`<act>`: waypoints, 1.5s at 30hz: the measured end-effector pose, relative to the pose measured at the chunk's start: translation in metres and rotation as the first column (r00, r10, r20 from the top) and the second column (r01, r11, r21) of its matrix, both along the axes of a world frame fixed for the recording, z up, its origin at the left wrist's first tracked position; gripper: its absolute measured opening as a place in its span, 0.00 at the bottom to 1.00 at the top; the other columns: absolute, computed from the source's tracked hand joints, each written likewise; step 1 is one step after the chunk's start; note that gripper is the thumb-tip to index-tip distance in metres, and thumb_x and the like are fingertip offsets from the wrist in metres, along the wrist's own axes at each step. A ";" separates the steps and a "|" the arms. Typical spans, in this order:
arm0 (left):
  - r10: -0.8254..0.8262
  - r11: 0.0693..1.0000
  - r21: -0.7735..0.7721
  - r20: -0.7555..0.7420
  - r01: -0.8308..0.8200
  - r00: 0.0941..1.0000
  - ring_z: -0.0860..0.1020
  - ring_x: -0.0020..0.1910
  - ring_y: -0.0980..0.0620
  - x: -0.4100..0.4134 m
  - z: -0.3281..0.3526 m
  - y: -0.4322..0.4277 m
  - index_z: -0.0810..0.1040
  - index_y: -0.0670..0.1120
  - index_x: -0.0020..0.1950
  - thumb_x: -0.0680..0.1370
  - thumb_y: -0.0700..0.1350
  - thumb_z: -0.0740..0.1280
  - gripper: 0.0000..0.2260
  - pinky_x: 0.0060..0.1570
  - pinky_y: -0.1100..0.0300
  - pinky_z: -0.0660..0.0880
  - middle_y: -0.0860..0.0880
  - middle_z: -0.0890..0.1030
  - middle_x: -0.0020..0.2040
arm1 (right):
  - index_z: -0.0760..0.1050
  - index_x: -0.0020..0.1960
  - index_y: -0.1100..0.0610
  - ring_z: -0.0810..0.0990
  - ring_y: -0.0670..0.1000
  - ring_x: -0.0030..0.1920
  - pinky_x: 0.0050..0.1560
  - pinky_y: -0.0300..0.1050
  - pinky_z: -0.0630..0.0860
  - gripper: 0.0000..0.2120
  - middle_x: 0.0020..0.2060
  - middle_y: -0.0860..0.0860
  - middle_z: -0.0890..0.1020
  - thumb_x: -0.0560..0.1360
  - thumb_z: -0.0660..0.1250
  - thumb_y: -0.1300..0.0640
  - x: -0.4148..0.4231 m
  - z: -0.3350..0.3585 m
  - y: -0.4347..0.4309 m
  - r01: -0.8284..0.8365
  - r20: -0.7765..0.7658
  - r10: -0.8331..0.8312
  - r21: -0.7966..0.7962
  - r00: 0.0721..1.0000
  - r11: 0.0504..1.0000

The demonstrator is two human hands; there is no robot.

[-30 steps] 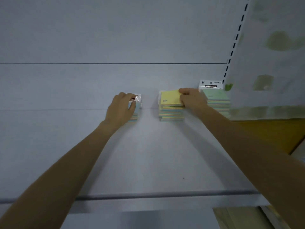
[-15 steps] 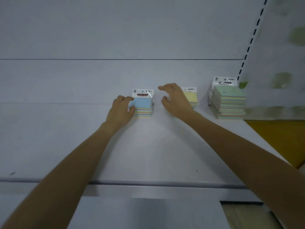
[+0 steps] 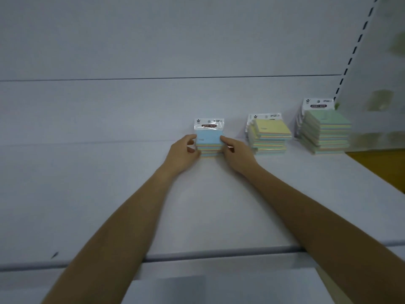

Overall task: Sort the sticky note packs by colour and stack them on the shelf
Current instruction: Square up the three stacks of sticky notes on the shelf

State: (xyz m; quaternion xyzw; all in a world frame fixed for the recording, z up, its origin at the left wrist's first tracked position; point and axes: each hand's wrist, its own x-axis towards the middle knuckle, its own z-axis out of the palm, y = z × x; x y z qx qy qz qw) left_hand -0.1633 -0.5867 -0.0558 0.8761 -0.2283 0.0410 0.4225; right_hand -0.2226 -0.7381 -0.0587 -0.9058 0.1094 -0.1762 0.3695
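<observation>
Both sides of the blue stack (image 3: 209,140) are pinched by our left hand (image 3: 183,150) and right hand (image 3: 236,153); squeezing unevenly, we could skew or topple its slippery packs.

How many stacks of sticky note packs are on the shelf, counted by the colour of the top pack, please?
Blue-topped stack: 1
Yellow-topped stack: 1
Green-topped stack: 1
Total: 3 stacks
</observation>
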 end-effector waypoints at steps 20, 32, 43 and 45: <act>0.004 0.998 -0.063 -0.009 -0.005 1.000 0.75 0.45 0.50 0.000 -0.004 -0.002 0.71 0.40 0.63 0.75 0.34 0.64 0.17 0.40 0.72 0.65 0.40 0.77 0.62 | 0.67 0.69 0.54 0.77 0.55 0.59 0.57 0.38 0.67 0.23 0.59 0.57 0.79 0.75 0.60 0.63 0.000 -0.001 -0.005 -0.030 -0.023 0.027 -0.111 0.999 0.993; 0.059 0.996 -0.068 -0.013 -0.060 0.998 0.75 0.45 0.52 -0.004 -0.005 -0.004 0.71 0.41 0.63 0.72 0.35 0.67 0.20 0.34 0.84 0.66 0.42 0.80 0.58 | 0.69 0.67 0.56 0.76 0.56 0.58 0.57 0.42 0.68 0.21 0.57 0.59 0.77 0.75 0.60 0.63 -0.005 0.000 -0.005 -0.046 0.018 0.050 -0.162 0.999 0.986; 0.066 0.991 -0.120 0.013 -0.064 0.998 0.76 0.44 0.51 0.001 -0.005 -0.006 0.72 0.41 0.64 0.73 0.36 0.67 0.19 0.34 0.82 0.68 0.42 0.79 0.58 | 0.73 0.64 0.60 0.78 0.59 0.54 0.59 0.42 0.69 0.19 0.59 0.62 0.75 0.75 0.60 0.67 0.004 0.003 -0.007 -0.036 0.052 0.039 -0.056 0.998 0.998; 0.039 0.996 -0.087 0.063 -0.034 0.997 0.75 0.44 0.51 0.001 -0.006 -0.006 0.72 0.42 0.64 0.73 0.36 0.67 0.19 0.35 0.82 0.68 0.41 0.78 0.59 | 0.72 0.65 0.60 0.79 0.57 0.55 0.56 0.39 0.68 0.19 0.60 0.60 0.77 0.74 0.60 0.66 0.005 0.003 -0.006 -0.030 0.046 0.032 -0.052 0.998 0.998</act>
